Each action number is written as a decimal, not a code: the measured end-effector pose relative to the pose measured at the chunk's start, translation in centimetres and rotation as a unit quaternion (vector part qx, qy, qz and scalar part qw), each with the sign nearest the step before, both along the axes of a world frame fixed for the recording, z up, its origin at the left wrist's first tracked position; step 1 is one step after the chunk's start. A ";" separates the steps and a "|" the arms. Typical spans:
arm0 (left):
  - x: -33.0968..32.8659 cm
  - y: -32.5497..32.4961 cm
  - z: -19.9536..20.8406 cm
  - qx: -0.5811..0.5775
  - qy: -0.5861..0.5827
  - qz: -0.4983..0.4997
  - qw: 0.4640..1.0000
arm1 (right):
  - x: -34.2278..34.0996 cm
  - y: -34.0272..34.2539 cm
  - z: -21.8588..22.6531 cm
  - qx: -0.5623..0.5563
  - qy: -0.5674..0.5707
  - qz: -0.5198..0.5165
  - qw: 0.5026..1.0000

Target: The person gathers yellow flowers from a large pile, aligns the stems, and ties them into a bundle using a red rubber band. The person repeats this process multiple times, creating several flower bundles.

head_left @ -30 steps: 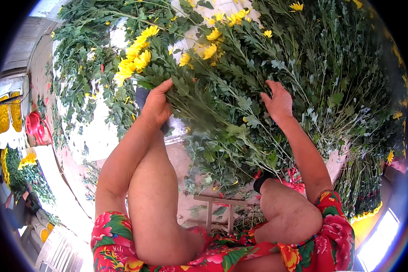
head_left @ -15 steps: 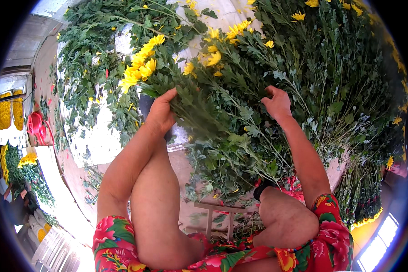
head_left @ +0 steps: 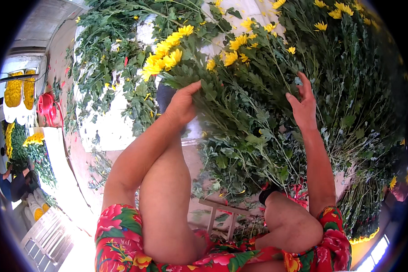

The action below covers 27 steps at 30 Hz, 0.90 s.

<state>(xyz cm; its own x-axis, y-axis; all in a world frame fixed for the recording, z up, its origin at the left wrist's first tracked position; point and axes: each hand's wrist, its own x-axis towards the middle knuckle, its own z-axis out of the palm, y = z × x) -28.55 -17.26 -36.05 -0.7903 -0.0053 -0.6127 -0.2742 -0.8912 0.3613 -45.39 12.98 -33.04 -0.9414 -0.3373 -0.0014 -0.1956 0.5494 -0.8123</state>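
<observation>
My left hand (head_left: 183,107) is wrapped round a bunch of yellow chrysanthemums (head_left: 165,53), just below the blooms. Its fingertips are hidden behind the leaves. The flower heads of that bunch point up and to the left, and its leafy stems run down to the right. Off to the right, my right hand (head_left: 304,107) is at the edge of a big pile of chrysanthemum stems (head_left: 344,99). Its thumb and fingers are apart beside one leafy stem, and I see nothing held in it. More yellow blooms (head_left: 240,43) lie beyond the bunch.
Cut leaves and stems (head_left: 109,77) litter a white sheet at the left. A red ribbon roll (head_left: 45,104) sits farther left, near wrapped yellow bouquets (head_left: 20,90). A pale chair (head_left: 50,240) stands at lower left. Between my legs is a small wooden frame (head_left: 222,217).
My right hand has moved up and its fingers have spread. My left hand keeps its hold on the bunch. The whole view has shifted, so things appear farther right.
</observation>
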 end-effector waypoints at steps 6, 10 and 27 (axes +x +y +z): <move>-0.2 0.3 -0.2 0.022 0.007 0.013 1.000 | -0.2 0.9 0.5 -0.087 -0.104 0.036 0.990; -0.1 0.4 0.9 0.001 -0.010 0.003 1.000 | 3.0 -0.9 4.1 -0.068 -0.136 0.060 0.987; -0.5 2.0 3.3 0.031 0.098 -0.008 0.995 | 11.0 -3.9 3.3 0.104 0.084 0.304 0.943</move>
